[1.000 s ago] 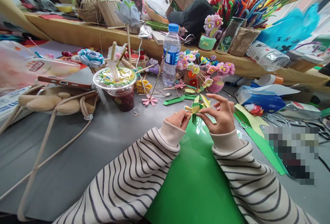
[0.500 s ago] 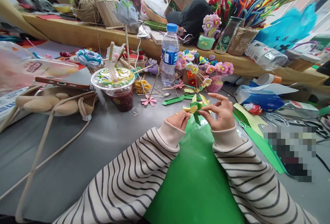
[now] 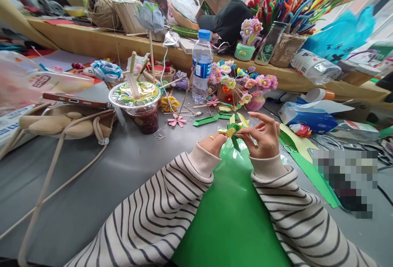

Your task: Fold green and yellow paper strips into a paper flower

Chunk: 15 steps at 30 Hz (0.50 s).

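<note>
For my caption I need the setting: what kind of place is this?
Probably a handicraft workspace. Pipe-cleaner flowers and a basket of pipe cleaners crowd the grey table, and both hands hold a folded paper flower over green paper.

Bare grey table [image 3: 129, 164] left; clutter beyond.

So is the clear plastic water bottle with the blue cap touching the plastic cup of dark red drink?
Apart. The head view shows bare grey table between the water bottle and the cup.
</note>
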Motion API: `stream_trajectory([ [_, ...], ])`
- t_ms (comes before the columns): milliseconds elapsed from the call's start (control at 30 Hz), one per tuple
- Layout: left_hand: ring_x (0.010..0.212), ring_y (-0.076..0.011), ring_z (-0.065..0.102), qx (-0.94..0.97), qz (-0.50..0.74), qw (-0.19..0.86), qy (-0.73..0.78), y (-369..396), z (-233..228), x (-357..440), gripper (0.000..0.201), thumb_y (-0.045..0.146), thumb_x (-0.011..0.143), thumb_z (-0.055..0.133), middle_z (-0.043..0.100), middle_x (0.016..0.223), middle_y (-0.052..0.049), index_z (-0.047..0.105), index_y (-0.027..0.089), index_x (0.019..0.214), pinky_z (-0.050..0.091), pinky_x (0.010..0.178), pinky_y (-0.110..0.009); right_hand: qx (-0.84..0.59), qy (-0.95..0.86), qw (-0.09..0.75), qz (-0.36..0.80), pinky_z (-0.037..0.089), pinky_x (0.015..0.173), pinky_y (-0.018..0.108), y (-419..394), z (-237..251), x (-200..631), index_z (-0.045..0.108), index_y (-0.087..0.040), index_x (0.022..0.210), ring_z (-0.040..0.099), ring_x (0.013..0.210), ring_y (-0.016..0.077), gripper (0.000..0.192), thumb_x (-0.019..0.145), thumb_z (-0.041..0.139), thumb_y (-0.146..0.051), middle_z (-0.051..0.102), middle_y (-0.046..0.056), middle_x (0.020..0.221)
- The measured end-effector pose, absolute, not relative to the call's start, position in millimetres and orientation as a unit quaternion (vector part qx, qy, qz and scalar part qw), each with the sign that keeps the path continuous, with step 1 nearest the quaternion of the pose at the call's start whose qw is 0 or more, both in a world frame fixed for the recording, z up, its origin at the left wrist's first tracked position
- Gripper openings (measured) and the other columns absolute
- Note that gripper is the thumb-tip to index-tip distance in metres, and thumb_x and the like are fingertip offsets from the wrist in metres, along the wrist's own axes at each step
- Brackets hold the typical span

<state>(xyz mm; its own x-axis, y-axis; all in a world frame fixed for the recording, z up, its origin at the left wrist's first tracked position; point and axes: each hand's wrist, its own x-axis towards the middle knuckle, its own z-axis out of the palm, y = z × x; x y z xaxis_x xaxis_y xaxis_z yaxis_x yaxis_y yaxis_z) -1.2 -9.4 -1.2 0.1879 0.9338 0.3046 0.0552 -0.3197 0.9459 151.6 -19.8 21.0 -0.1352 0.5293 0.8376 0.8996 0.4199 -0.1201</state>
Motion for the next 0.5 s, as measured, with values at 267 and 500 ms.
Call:
stream_trajectory([
  [267, 0.069, -0.0136, 0.057, 0.542, 0.569, 0.476, 0.395, -10, 2, 1, 0.018, 0.035, 0.067, 0.054, 0.059, 0.08, -0.004, 0.05, 0.018, 0.071, 0.045, 0.068, -0.03, -0.484, -0.717, 0.498, -0.066, 0.045, 0.064, 0.032, -23, 29, 148, 0.045, -0.022, 0.106, 0.05, 0.082, 0.0183, 0.058, 0.054, 0.066, -0.04, 0.047, 0.008, 0.106],
  [500, 0.071, -0.0121, 0.057, 0.502, 0.567, 0.579, 0.302, -11, 11, 1, 0.029, 0.03, 0.059, 0.063, 0.056, 0.083, -0.004, 0.042, 0.017, 0.074, 0.046, 0.067, -0.028, -0.466, -0.748, 0.472, 0.033, 0.047, 0.065, 0.029, -22, 30, 151, 0.048, -0.025, 0.107, 0.053, 0.069, 0.0119, 0.043, 0.066, 0.059, -0.028, 0.054, 0.004, 0.097],
])
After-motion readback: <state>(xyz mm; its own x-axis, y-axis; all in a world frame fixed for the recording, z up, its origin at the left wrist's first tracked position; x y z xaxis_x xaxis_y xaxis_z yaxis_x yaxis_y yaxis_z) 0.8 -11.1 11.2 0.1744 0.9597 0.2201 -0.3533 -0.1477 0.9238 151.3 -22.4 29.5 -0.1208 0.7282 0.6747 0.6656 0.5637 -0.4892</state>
